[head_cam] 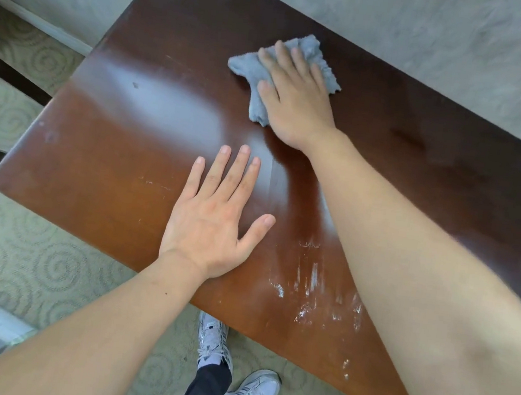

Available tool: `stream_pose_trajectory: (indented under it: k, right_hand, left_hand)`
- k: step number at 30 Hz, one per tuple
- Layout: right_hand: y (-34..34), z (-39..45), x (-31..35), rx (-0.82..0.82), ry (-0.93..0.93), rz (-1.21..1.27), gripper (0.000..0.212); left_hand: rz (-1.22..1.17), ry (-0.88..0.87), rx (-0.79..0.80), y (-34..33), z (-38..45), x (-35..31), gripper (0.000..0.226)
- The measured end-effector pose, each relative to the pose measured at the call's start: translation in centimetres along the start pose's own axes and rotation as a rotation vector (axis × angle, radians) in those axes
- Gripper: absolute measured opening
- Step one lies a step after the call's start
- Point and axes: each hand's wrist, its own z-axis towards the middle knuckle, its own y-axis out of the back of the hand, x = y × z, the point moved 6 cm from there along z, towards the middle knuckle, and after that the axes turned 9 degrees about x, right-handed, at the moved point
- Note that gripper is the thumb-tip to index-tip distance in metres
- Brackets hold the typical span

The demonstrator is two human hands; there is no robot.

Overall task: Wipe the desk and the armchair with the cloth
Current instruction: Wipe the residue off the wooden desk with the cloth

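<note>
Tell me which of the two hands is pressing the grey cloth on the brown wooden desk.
The right hand, farther across the brown wooden desk, lies on the grey fluffy cloth. The left hand rests flat on bare wood.

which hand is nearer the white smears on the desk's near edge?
Left. The left hand lies flat on the desk, just left of the white smears. The right hand is farther up the desk, pressing on the cloth.
</note>
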Motion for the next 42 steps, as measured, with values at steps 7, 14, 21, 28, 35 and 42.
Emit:
stream_pose_trajectory:
  k: [7,14,21,28,35,42]
  right_hand:
    - [-2.9,-13.1,-1.2,-0.023,-0.1,0.091,0.052]
    - [-0.9,-7.7,-3.9,-0.104,-0.361,0.036,0.057]
    - [-0.3,-0.8,-0.9,-0.021,-0.286,0.015,0.058]
    - [-1.8,-8.9,-1.1,0.078,0.039,-0.045,0.055]
    - [-2.6,-19.1,-5.7,0.012,-0.144,0.178,0.05]
    - [-4.4,-30.1,-9.8,-0.109,-0.45,0.254,0.054]
  left_hand:
    - [-0.008,0.009,-0.006,0.1,-0.1,0.0,0.081]
    - [-0.02,0.004,-0.027,0.0,-0.1,0.1,0.081]
    - [-0.024,-0.005,-0.032,0.0,-0.1,0.0,0.083]
    - [-0.032,-0.001,-0.034,0.4,-0.3,-0.1,0.084]
    - [-0.002,0.002,-0.02,0.4,-0.4,-0.1,0.084]
    - [-0.003,-0.052,-0.046,0.6,-0.6,-0.5,0.085]
